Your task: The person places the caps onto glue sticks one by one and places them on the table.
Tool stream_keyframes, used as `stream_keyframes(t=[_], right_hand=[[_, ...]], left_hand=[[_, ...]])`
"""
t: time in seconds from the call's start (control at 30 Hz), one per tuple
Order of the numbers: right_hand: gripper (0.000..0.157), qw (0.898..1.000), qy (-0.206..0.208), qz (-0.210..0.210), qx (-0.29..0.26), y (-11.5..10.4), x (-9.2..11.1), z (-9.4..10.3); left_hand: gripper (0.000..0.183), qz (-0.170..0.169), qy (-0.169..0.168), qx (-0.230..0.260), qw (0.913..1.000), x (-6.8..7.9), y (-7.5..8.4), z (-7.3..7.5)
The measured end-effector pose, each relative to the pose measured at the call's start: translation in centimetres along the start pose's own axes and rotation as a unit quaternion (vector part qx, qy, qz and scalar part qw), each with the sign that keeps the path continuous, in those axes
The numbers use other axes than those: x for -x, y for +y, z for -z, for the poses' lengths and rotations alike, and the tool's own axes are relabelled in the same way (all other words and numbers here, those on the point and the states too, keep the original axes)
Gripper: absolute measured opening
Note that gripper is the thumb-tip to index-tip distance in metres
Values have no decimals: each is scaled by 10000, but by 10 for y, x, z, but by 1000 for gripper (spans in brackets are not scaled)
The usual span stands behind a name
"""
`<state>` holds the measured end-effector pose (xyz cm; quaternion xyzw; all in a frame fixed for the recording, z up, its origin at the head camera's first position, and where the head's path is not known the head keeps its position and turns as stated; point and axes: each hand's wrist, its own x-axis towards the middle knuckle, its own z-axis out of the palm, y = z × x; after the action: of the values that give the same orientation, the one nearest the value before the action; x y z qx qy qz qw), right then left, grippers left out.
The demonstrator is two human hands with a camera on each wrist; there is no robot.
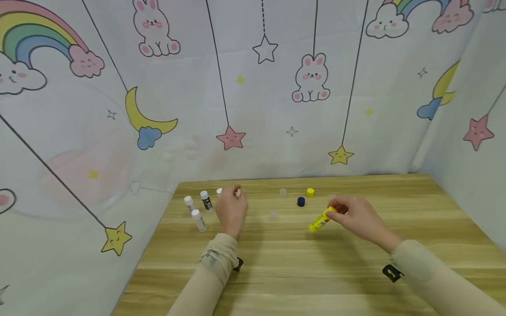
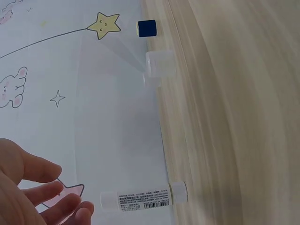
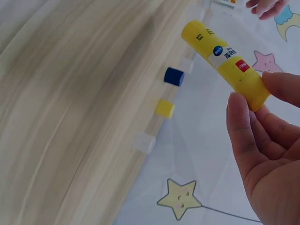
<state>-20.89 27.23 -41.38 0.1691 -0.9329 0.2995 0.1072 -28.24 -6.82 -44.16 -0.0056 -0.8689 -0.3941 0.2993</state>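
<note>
My right hand (image 1: 357,217) pinches a yellow glue stick (image 3: 227,63) by one end, between thumb and fingers. Tilted, the stick hangs over the table with its other end pointing down and left in the head view. At the back left, my left hand (image 1: 231,213) is bent forward with relaxed fingers. Nothing shows in its grasp in the left wrist view, where a white glue stick (image 2: 143,199) with printed text and a barcode stands just beyond the fingertips. In the head view the hand partly hides white-capped sticks behind it.
Left of the left hand stand several white-capped sticks, among them a dark-labelled one (image 1: 206,201) and a pale one (image 1: 199,220). Between the hands are a navy cap (image 1: 301,202), a yellow cap (image 1: 310,192) and translucent caps (image 1: 274,215). A printed curtain (image 1: 269,153) hangs behind the wooden table (image 1: 284,276).
</note>
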Motion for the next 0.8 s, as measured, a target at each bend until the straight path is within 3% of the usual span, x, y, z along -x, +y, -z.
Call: stream_keyframes(t=[0.33,0.8], right_hand=[[14,9978,-81,-77,655,21,11,32],[16,9855,-279,-178,1666,62,50,99]], left_hand=[[27,275,148,-191,9993,-13,-10,-7],[39,496,-169,-439,9977,-15,-21,-15]])
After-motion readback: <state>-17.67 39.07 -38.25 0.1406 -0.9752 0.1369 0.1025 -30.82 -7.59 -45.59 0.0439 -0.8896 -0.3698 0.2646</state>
